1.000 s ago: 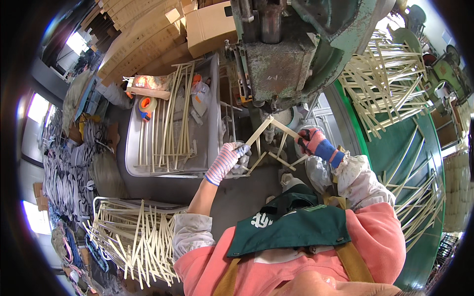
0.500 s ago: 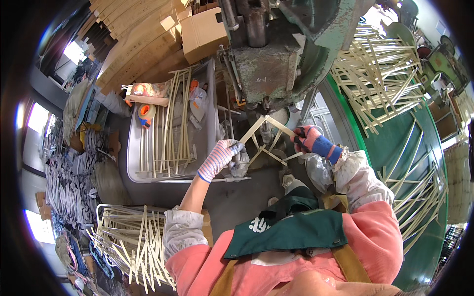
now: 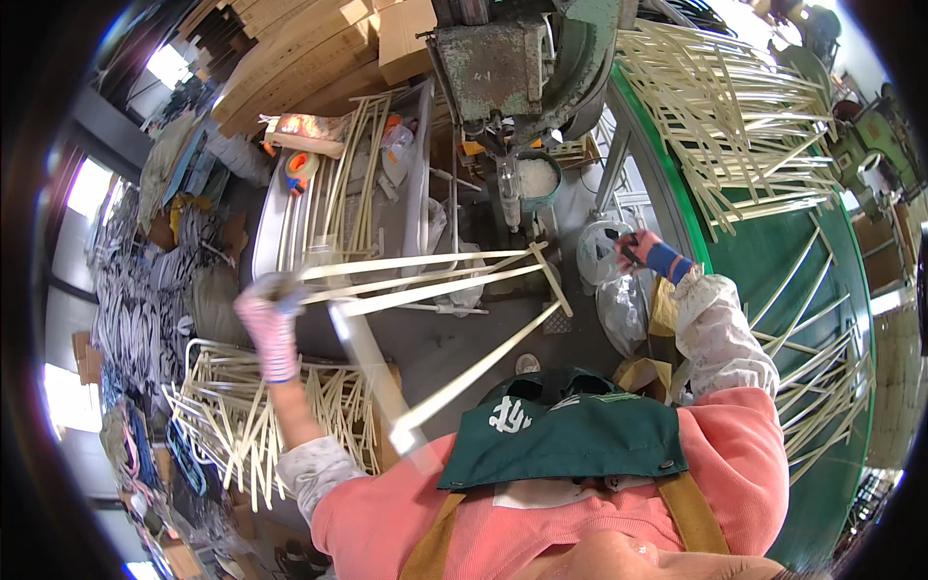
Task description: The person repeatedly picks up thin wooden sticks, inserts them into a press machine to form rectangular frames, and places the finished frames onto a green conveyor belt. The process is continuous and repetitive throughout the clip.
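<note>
My left hand (image 3: 266, 333), in a pink striped glove, is closed round one end of a folding frame (image 3: 445, 292) made of pale, flat strips joined at their ends. The frame stretches from this hand across the middle of the view, its near-left part smeared by motion. My right hand (image 3: 655, 259), in a pink and blue glove with dark fingertips, is apart from the frame, above a clear plastic bag (image 3: 619, 314). Its fingers are loosely bent and slightly apart, with nothing visible in them. A worn green press-like machine (image 3: 493, 77) stands beyond the frame.
A grey tub (image 3: 422, 145) at the left holds long strips and an orange tape roll (image 3: 302, 166). Pale strips (image 3: 725, 116) are heaped on a green table (image 3: 744, 256) at the right. More strips (image 3: 275, 420) lie at lower left. A bucket (image 3: 538, 184) sits under the machine.
The frame has come away from the machine and swung left and nearer with my left hand. My right hand has let go of it and moved slightly right.
</note>
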`<action>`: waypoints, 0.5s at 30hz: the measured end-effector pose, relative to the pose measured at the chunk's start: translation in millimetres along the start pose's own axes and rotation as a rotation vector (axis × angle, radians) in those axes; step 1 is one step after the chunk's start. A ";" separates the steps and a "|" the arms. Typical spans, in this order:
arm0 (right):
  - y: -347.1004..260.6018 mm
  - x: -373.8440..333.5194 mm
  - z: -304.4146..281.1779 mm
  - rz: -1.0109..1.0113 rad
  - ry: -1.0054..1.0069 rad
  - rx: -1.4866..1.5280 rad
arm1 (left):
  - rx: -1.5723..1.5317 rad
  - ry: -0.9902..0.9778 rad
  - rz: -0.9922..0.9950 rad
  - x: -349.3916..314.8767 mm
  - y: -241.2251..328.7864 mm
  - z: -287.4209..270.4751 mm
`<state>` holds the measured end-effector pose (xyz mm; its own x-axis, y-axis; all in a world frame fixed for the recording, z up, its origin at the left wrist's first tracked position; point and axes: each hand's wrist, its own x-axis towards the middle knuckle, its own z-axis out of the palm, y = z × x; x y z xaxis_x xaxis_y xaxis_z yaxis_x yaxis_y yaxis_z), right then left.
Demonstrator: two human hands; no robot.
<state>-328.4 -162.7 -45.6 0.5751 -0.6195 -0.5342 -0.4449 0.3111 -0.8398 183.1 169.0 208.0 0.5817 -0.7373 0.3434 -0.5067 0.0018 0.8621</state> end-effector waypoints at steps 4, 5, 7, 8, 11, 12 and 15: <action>94.8 15.2 1.7 -0.057 -0.138 0.243 | -0.260 0.478 0.132 -26.9 -13.4 -100.7; 103.3 16.1 18.5 -0.263 -0.122 0.309 | -0.195 0.315 0.194 -42.8 -18.9 -123.3; 95.5 17.8 55.2 -0.475 -0.099 0.564 | -0.123 0.397 0.073 -92.9 -50.7 -135.6; 84.5 12.9 70.7 -0.555 -0.199 0.690 | -0.274 0.517 -0.029 -106.9 -75.1 -131.9; 40.9 -30.1 84.4 -0.636 -0.266 0.916 | -0.324 0.711 -0.307 -171.1 -158.3 -119.7; 24.6 -52.7 73.9 -0.556 -0.078 0.848 | -0.157 0.786 -0.502 -188.8 -191.2 -107.9; -19.2 -111.9 75.2 -0.517 0.051 0.559 | -0.074 0.329 -1.136 -225.2 -252.7 -90.6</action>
<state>-332.6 -45.1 23.0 0.5775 -0.8138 -0.0658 0.2938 0.2823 -0.9132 237.7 395.7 -53.4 0.8157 -0.1329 -0.5630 0.4376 -0.4948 0.7508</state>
